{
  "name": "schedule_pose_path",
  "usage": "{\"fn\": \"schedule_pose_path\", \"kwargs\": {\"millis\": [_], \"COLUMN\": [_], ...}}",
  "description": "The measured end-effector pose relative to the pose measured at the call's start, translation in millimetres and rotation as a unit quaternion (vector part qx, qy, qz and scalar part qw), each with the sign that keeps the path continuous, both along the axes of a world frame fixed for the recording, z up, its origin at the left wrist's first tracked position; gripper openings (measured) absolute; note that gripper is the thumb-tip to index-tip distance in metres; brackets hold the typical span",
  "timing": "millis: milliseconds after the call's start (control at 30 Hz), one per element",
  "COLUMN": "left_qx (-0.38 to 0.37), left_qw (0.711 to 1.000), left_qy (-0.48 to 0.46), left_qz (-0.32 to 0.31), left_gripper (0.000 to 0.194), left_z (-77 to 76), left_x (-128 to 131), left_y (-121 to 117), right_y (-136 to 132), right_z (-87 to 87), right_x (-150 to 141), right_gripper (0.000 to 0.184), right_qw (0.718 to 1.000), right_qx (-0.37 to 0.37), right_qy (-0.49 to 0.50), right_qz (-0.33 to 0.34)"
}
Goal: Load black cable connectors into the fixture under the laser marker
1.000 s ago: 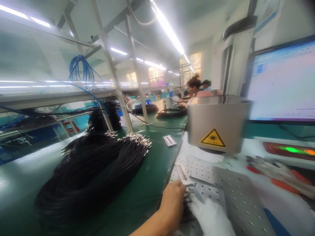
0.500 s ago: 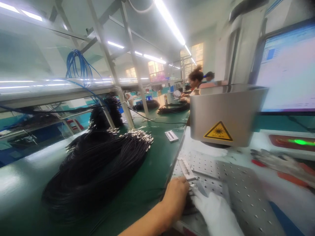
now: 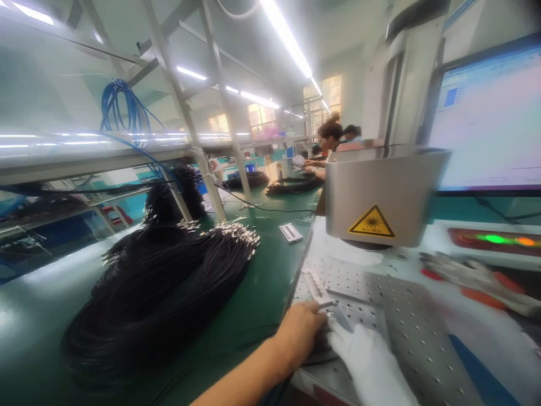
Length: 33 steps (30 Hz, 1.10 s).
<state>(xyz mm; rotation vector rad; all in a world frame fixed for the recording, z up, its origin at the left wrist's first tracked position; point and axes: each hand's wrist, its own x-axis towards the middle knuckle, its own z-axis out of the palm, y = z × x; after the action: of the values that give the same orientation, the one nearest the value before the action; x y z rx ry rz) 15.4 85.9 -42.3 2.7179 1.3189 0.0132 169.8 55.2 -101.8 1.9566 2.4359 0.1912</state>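
My bare left hand (image 3: 301, 330) is closed at the left edge of the perforated metal plate (image 3: 412, 316), its fingers curled round black cable (image 3: 320, 356). Close beside it, my right hand (image 3: 359, 352) in a white glove pinches at the same cable with bent fingers. Small metal cable ends (image 3: 331, 316) show just past the fingertips, by the near end of a slotted metal fixture (image 3: 315, 286). The fingers hide much of the cable. On the green table to the left lies a big coil of black cables (image 3: 156, 304) with shiny metal ends.
A metal machine head (image 3: 384, 194) with a yellow laser warning triangle overhangs the plate. Grey-and-orange gloves (image 3: 477, 279) and a monitor (image 3: 494, 118) are at right. Another slotted block (image 3: 291, 233) lies on the green table. A shelf frame (image 3: 181, 113) stands left; co-workers (image 3: 332, 135) sit beyond.
The view has shifted slightly to the right. An orange light now glows beside the green one on the panel. Both hands stay at the near end of the fixture.
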Motion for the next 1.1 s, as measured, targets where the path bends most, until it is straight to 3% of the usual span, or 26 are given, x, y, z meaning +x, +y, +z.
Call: {"fn": "schedule_pose_path", "kwargs": {"millis": [133, 233, 367, 467, 600, 867, 1033, 1100], "left_qx": [-0.009, -0.006, 0.001, -0.02, -0.044, 0.07, -0.002, -0.007], "left_qw": [0.999, 0.999, 0.999, 0.994, 0.986, 0.982, 0.991, 0.987], "left_qy": [0.03, 0.03, -0.023, -0.07, -0.095, 0.034, -0.075, -0.105], "left_qz": [-0.017, -0.026, -0.04, -0.078, -0.134, -0.173, -0.114, -0.119], "left_gripper": [0.023, 0.026, 0.033, 0.036, 0.029, 0.027, 0.032, 0.033], "left_z": [6.1, 13.0, 14.0, 7.2, -2.2, -8.5, -5.5, -4.0], "left_x": [-2, -4, -3, -1, 2, 15, 6, 3], "left_y": [-1, -3, -6, -8, -14, -27, -30, -35], "right_y": [-6, -13, -18, -15, -8, -6, -3, -2], "right_z": [8.0, 6.6, -5.8, -17.7, -30.4, -25.0, -36.7, -42.4], "right_x": [5, 19, 42, 52, 55, 52, 51, 51], "right_gripper": [0.05, 0.065, 0.069, 0.064, 0.057, 0.054, 0.051, 0.049], "right_qw": [0.999, 0.99, 0.936, 0.902, 0.893, 0.884, 0.878, 0.872], "right_qx": [0.016, 0.048, 0.078, 0.094, 0.13, 0.193, 0.221, 0.234], "right_qy": [-0.006, 0.11, 0.342, 0.421, 0.43, 0.419, 0.418, 0.423], "right_qz": [0.031, 0.071, 0.021, -0.001, 0.007, 0.08, 0.075, 0.072]}}
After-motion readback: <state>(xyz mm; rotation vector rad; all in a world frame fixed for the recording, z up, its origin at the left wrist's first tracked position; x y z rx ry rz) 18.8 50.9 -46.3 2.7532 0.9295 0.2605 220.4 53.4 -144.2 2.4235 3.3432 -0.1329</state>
